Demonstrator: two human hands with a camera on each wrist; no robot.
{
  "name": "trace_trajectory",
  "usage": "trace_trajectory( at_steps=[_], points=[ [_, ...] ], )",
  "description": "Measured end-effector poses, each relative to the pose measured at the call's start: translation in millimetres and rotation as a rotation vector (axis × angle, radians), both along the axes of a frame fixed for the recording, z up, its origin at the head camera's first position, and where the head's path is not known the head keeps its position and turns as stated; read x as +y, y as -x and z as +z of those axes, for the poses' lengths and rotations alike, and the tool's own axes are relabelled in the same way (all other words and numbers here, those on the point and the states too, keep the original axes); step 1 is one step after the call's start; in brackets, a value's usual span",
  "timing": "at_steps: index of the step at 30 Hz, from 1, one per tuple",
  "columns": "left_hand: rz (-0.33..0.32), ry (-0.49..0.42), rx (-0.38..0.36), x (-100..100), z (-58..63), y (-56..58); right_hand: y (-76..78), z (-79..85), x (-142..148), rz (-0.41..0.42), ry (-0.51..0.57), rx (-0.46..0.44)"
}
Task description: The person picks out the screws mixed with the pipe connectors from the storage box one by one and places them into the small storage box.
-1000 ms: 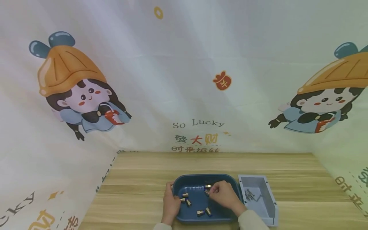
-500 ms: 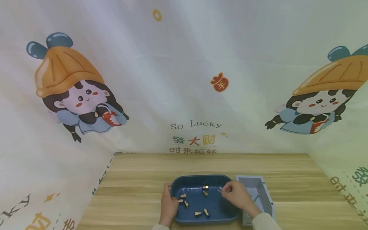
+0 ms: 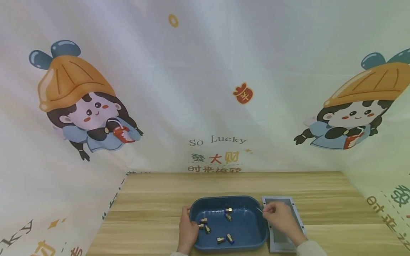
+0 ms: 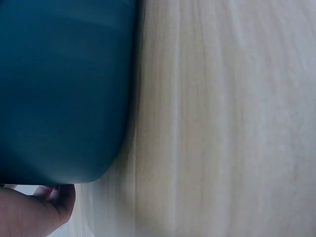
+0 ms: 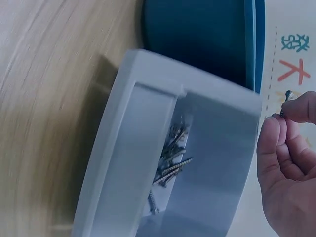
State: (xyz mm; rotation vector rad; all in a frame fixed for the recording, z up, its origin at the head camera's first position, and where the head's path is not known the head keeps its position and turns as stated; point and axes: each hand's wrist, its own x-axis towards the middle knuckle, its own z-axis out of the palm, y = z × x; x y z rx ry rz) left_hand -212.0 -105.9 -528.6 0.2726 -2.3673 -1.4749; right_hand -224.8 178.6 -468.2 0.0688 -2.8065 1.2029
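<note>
My left hand [image 3: 188, 227] grips the left rim of a blue tray [image 3: 237, 241], thumb inside and fingers outside. Inside the tray lie several brass fittings [image 3: 220, 240] with blue ends, some at the left, some near the front and two toward the back. Between thumb and fingertips, my right hand [image 3: 281, 217] pinches a small screw [image 5: 288, 96] above the edge between the tray and a grey bin [image 5: 217, 128]. More screws [image 5: 170, 168] lie in a loose pile in that bin, seen in the right wrist view. In the head view the right hand hides much of the bin.
The grey bin stands close against the tray's right side. Both sit on a wood-grain table [image 3: 153, 206]. A white printed curtain [image 3: 160, 89] hangs behind the table and at both sides.
My right hand, pinching the screw, has moved right from over the tray to above the grey bin's left edge. The left hand stays on the tray's rim.
</note>
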Motion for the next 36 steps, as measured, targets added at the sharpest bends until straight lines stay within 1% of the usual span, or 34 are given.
trace_trajectory(
  at_steps=[7,12,15,16,19,22,23,26,31,36],
  points=[
    [-0.006,-0.002,-0.04,-1,-0.5,1.3,-2.5,-4.0,11,-0.017,-0.012,0.021],
    [-0.01,-0.006,-0.037,-1,-1.3,1.8,-3.0,-10.4,19,-0.036,0.003,0.001],
    [-0.012,-0.014,-0.033,-1,-2.6,1.5,-3.2,-17.8,25,-0.038,0.03,0.038],
    [-0.011,-0.015,-0.033,0,-2.9,1.3,-3.3,-21.0,27,-0.031,0.037,0.078],
    [-0.012,-0.02,-0.03,0,-2.3,0.7,-3.6,-27.7,30,-0.035,0.04,0.12],
    [-0.011,-0.022,-0.025,0,-1.3,0.6,-4.1,-29.1,30,-0.057,0.026,0.087],
    [-0.013,-0.022,-0.023,0,-0.7,0.5,-4.4,-28.6,30,-0.068,0.019,0.046],
    [-0.017,-0.019,-0.026,0,-0.5,0.8,-5.0,-29.1,30,-0.079,-0.012,-0.001],
    [-0.016,-0.011,-0.027,0,-0.4,0.8,-6.1,-34.4,29,-0.083,-0.066,0.005],
    [-0.012,-0.012,-0.033,0,0.5,0.6,-7.6,-37.8,27,-0.081,-0.081,0.015]
  ],
)
